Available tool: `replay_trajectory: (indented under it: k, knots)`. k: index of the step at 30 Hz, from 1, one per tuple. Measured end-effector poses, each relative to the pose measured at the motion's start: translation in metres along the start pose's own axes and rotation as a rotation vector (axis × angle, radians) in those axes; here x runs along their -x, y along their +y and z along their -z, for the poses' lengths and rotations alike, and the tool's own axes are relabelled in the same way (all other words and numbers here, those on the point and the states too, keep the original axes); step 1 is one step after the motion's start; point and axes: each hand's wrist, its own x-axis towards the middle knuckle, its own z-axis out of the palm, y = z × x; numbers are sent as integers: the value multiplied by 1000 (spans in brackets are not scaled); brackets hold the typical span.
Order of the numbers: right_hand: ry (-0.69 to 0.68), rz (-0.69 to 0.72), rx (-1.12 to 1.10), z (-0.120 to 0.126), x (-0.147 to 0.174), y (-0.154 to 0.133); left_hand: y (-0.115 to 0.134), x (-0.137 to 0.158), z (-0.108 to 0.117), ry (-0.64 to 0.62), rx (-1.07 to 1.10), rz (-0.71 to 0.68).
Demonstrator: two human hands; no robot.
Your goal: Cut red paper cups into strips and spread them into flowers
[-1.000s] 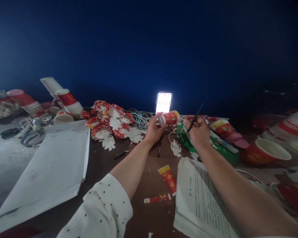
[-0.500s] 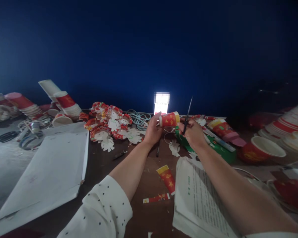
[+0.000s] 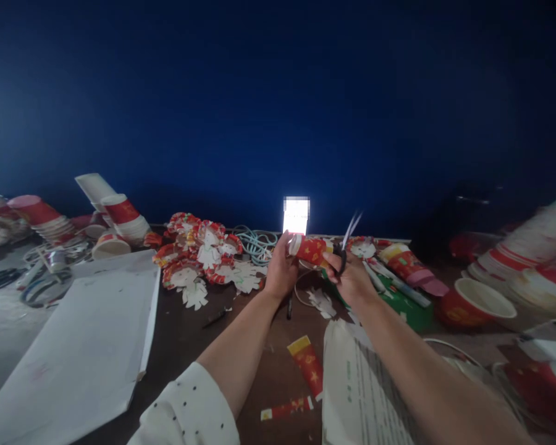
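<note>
A red and yellow paper cup (image 3: 311, 250) lies on its side in the air, and my left hand (image 3: 282, 273) is closed round its left end. My right hand (image 3: 353, 279) grips a pair of scissors (image 3: 341, 252) by the dark handles. The blades point up and stand slightly apart, away from the cup. Fingers of the right hand also touch the cup's yellow end. Below the hands, a cut red and yellow piece of cup (image 3: 307, 366) and a narrow strip (image 3: 287, 408) lie on the dark table (image 3: 245, 364).
Behind the cup glows a phone (image 3: 295, 217). Cut red-and-white paper shapes (image 3: 208, 250) are heaped left of it, beside a blue cable (image 3: 254, 242). A white board (image 3: 78, 346) lies left, a printed booklet (image 3: 352, 383) right. Stacked cups (image 3: 125, 216) stand on both sides.
The view has tilted up, so everything sits lower. The cup now slants down to the right. The scissor blades, seen as one line before, now show apart.
</note>
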Motion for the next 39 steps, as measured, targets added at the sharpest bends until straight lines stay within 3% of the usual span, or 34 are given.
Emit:
replay_trajectory:
  k: [4, 9, 12, 15, 21, 25, 29, 34, 39]
  knots:
    - [48, -157, -387, -1, -3, -3, 0, -1, -3, 15, 229, 249]
    - [-29, -300, -681, -2, 1, -1, 11, -2, 0, -187, 513, 534]
    - [-48, -334, -759, -3, 4, 2, 19, -3, 2, -254, 796, 691]
    - [-70, -354, -824, -3, 5, 4, 23, -5, 5, -233, 992, 802]
    - [-61, -375, -808, -3, 3, 8, 24, -7, 11, -143, 1113, 993]
    - [-29, -331, -747, -4, 3, 9, 24, -7, 12, -114, 1132, 1022]
    - [-31, -346, -713, -7, 4, 9, 21, -7, 8, -32, 1115, 917]
    - [-36, -369, -714, -9, 5, 11, 26, -5, 2, -90, 1106, 838]
    - [-82, -315, -727, -8, 4, 10, 35, -1, 3, -144, 1145, 977]
